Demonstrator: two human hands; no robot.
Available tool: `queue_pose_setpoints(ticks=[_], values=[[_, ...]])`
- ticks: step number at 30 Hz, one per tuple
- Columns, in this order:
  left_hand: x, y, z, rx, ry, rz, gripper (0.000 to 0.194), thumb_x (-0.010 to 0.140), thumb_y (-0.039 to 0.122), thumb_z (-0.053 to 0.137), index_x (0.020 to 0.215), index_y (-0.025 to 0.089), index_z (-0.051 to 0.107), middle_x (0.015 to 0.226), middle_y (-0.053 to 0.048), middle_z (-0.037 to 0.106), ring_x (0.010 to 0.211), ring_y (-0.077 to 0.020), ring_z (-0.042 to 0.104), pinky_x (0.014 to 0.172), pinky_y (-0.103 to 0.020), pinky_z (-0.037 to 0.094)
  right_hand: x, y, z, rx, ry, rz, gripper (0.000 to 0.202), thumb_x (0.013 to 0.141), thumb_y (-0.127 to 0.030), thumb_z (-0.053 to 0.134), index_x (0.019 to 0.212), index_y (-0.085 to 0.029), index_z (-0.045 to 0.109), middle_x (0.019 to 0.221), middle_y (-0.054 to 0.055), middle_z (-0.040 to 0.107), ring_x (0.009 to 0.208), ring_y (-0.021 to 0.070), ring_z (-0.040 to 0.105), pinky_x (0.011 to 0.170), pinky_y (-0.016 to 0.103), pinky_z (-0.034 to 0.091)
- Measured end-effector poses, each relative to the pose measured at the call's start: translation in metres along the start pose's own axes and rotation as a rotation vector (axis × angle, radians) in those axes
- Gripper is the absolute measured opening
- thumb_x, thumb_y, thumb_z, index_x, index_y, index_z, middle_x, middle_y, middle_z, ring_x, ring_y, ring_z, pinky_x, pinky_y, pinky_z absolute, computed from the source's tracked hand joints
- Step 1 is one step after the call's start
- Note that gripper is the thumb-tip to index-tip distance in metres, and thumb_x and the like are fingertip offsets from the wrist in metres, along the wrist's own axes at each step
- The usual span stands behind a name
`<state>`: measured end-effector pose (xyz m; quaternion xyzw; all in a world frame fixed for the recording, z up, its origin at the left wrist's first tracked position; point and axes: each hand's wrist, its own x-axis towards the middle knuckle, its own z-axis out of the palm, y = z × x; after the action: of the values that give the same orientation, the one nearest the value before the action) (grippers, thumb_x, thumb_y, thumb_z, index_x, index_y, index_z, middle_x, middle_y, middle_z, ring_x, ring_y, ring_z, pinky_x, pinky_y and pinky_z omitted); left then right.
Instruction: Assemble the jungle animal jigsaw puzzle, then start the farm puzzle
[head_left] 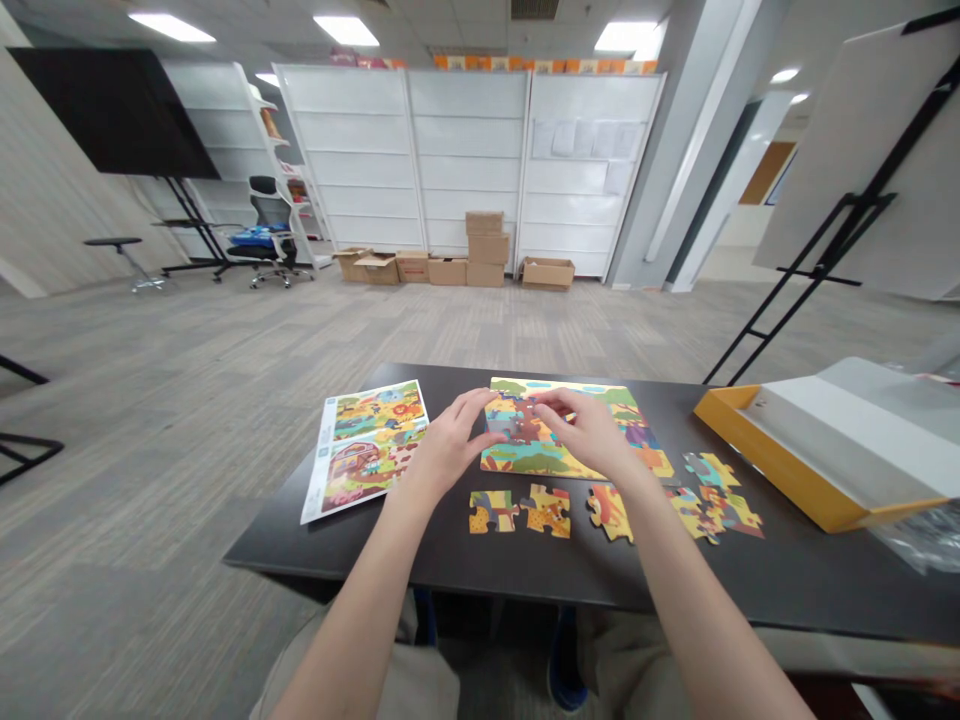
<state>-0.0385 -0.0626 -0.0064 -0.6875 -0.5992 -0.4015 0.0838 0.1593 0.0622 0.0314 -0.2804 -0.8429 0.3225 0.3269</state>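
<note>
A colourful jigsaw puzzle (555,462) lies on the black table, its lower rows showing green bushes on yellow. Over its left part a puzzle piece with brown and grey on it (523,424) sits between my hands. My left hand (452,438) curls round its left side, thumb below and fingers above. From the right, my right hand (581,428) pinches its upper edge with thumb and forefinger. My fingers partly cover the piece and the picture around it. Loose puzzle pieces (547,510) lie in front of the puzzle, several more toward the right, partly behind my right forearm.
A printed picture sheet (367,450) lies on the table's left. At the right stands an open yellow-and-white box (795,465) beside clear plastic wrapping (919,535). Beyond the table are cardboard boxes (487,250), white shelving, an office chair (266,225) and a black easel stand (817,265).
</note>
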Motion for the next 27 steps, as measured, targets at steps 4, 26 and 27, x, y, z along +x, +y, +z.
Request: queue_pose_setpoints(ticks=[4, 26, 27], values=[[0.001, -0.004, -0.001, 0.005, 0.013, -0.03, 0.052, 0.094, 0.034, 0.066, 0.141, 0.028, 0.045, 0.141, -0.01, 0.058, 0.133, -0.0245, 0.056, 0.113, -0.042, 0.047, 0.033, 0.009, 0.032, 0.097, -0.137, 0.069, 0.016, 0.086, -0.034, 0.06, 0.085, -0.019, 0.068, 0.079, 0.004, 0.073, 0.071, 0.0158, 0.066, 0.066, 0.027, 0.051], [-0.005, 0.012, -0.002, 0.291, -0.471, -0.195, 0.026, 0.095, 0.034, 0.062, 0.116, 0.018, 0.064, 0.12, -0.012, 0.068, 0.112, -0.0283, 0.067, 0.095, -0.041, 0.054, 0.043, 0.063, 0.064, 0.116, -0.173, 0.301, 0.011, 0.081, -0.02, 0.074, 0.087, -0.015, 0.066, 0.075, 0.006, 0.075, 0.068, 0.018, 0.071, 0.059, 0.025, 0.051], [-0.005, 0.013, -0.001, 0.3, -0.476, -0.198, 0.028, 0.095, 0.037, 0.062, 0.116, 0.018, 0.064, 0.119, -0.012, 0.069, 0.111, -0.0288, 0.067, 0.095, -0.041, 0.054, 0.043, 0.064, 0.065, 0.116, -0.171, 0.3, 0.011, 0.081, -0.019, 0.073, 0.088, -0.015, 0.066, 0.076, 0.007, 0.076, 0.069, 0.0183, 0.072, 0.06, 0.025, 0.052]])
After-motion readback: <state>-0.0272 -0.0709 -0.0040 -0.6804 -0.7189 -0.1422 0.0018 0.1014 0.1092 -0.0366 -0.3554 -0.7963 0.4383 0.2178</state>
